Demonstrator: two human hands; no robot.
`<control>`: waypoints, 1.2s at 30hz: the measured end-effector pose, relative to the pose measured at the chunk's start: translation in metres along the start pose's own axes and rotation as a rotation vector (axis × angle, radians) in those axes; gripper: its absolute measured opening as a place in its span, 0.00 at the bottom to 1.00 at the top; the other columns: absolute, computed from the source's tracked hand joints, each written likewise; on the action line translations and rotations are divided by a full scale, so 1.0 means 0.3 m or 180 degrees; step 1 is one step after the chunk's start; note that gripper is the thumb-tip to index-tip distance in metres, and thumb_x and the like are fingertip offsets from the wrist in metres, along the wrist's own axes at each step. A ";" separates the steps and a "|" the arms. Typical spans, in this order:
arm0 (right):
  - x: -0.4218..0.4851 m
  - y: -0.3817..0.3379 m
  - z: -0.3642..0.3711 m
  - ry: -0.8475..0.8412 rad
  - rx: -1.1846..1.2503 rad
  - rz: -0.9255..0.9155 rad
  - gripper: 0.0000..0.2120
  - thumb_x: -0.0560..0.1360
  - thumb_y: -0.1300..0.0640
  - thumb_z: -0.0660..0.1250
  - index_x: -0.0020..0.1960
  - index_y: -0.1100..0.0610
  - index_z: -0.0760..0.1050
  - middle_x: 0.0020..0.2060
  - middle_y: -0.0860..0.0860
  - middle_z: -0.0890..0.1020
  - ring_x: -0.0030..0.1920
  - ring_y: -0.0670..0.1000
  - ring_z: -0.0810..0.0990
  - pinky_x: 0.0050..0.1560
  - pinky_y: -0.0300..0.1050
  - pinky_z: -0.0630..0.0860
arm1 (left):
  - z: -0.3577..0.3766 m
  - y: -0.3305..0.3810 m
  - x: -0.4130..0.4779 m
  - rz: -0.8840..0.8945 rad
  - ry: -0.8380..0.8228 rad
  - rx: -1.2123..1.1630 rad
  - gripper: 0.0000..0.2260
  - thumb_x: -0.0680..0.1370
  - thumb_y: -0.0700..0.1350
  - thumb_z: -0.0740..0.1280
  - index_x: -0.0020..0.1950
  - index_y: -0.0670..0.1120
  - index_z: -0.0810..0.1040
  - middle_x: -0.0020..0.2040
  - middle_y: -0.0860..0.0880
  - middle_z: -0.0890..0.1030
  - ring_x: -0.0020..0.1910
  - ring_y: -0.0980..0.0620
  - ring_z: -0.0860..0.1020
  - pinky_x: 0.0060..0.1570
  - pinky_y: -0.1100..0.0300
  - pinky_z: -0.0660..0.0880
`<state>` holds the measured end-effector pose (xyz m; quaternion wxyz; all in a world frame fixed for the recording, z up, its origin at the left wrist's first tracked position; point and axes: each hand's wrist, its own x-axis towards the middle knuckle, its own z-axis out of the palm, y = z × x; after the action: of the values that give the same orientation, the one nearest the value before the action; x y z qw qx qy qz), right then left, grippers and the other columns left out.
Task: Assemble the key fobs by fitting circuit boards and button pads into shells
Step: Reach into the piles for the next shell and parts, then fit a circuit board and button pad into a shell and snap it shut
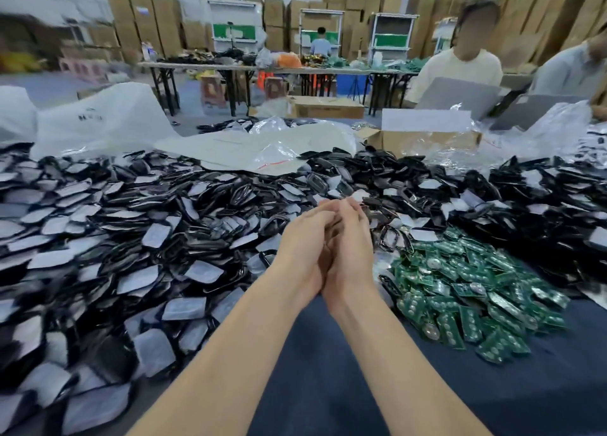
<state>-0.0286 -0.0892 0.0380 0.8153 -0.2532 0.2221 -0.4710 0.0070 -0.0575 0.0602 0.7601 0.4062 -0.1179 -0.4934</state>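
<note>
The heap of green circuit boards (460, 291) lies on the dark blue worktop (328, 386). Just left of this heap, the left hand (305, 241) and the right hand (351, 245) meet palm against palm, with both bare forearms reaching in from the near edge. The fingers (328, 207) lie close together and point away from the person, their tips slightly bent over one another. I cannot tell whether they are clasping a part or nothing at all, since the space between the palms is hidden.

The hands hover above the near edge of a wide pile of black shells (184, 212), many of them showing pale grey film. The pile spreads far to the left of the heap, runs on behind it and continues to its right. A few loose shell frames (392, 238) lie between the hands and the heap, touching its upper left corner.

Behind the heap, past the shells, crumpled clear and white plastic bags (256, 149) lie beside an open cardboard box (423, 138). Farther behind the heap, two people (460, 67) sit across the worktop, each behind a grey panel. Well beyond them stand long tables (249, 69) loaded with goods and walls of stacked brown cartons (147, 21). The picture is soft with motion blur, so small parts in the piles are hard to tell apart.
</note>
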 end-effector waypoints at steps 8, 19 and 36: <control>0.106 0.085 0.020 -0.0021 -0.0367 0.0050 0.07 0.82 0.56 0.65 0.59 0.50 0.75 0.41 0.48 0.87 0.41 0.47 0.86 0.41 0.39 0.82 | -0.069 0.021 0.103 0.0165 0.0325 0.0053 0.12 0.81 0.33 0.59 0.55 0.40 0.82 0.49 0.43 0.85 0.47 0.49 0.84 0.48 0.60 0.80; 0.165 0.042 -0.028 -0.0418 -0.1932 -0.1003 0.10 0.83 0.61 0.60 0.53 0.51 0.78 0.44 0.47 0.86 0.42 0.44 0.84 0.42 0.33 0.77 | -0.120 -0.074 0.123 0.1400 0.0458 0.1695 0.14 0.82 0.37 0.61 0.50 0.51 0.83 0.44 0.52 0.87 0.41 0.56 0.83 0.36 0.63 0.76; 0.170 -0.064 -0.155 -0.1205 -0.2917 -0.1241 0.14 0.82 0.61 0.59 0.49 0.45 0.79 0.42 0.50 0.85 0.44 0.52 0.83 0.45 0.44 0.81 | -0.135 -0.149 0.082 0.2455 -0.0094 0.3718 0.08 0.82 0.39 0.59 0.54 0.47 0.77 0.46 0.55 0.80 0.38 0.55 0.78 0.37 0.62 0.73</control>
<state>-0.0458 -0.1519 0.0077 0.5443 -0.7006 0.2030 -0.4145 0.0131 -0.0662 -0.0040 0.5365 0.6707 -0.5098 -0.0497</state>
